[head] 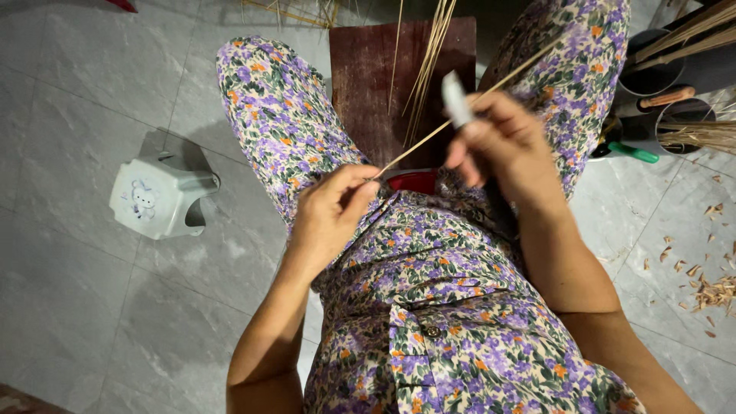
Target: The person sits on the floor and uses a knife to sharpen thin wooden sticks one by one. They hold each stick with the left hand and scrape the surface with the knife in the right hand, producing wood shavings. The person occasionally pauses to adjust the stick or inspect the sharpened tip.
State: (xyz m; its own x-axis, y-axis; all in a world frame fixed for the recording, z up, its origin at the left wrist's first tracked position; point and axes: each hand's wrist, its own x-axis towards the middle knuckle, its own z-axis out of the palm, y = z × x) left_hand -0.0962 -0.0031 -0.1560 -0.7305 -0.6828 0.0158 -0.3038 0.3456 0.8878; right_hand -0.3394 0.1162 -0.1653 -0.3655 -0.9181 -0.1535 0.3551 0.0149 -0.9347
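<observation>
Floral garment (460,307), purple and orange print, fills the lower frame closest to the lens; person seated, both knees spread, forearms reaching forward over the lap.

Left hand (330,215): fingers pinched on the near end of a thin bamboo strip (429,134). Strip runs diagonally up and to the right, past the right hand (506,149), toward the right knee.

Right hand: fingers clenched around a knife (457,100), pale blade pointing up and away from the body. Blade sits at or against the strip just above the right fingers; exact contact point too small to tell. Handle hidden inside the grip.

Between the knees: dark reddish-brown board (368,84) standing on the floor, with a bundle of loose thin strips (429,46) lying across it. A red object (412,181) shows just below the board, mostly covered by the hands.

Floor: grey tiles (92,307). Small white plastic stool (157,195) left of the left knee, well apart from the hands. Far right: dark cylindrical containers (675,77) holding more strips, a green-handled tool (632,152) beside them. Wood shavings (709,287) scattered on the tiles at right.
</observation>
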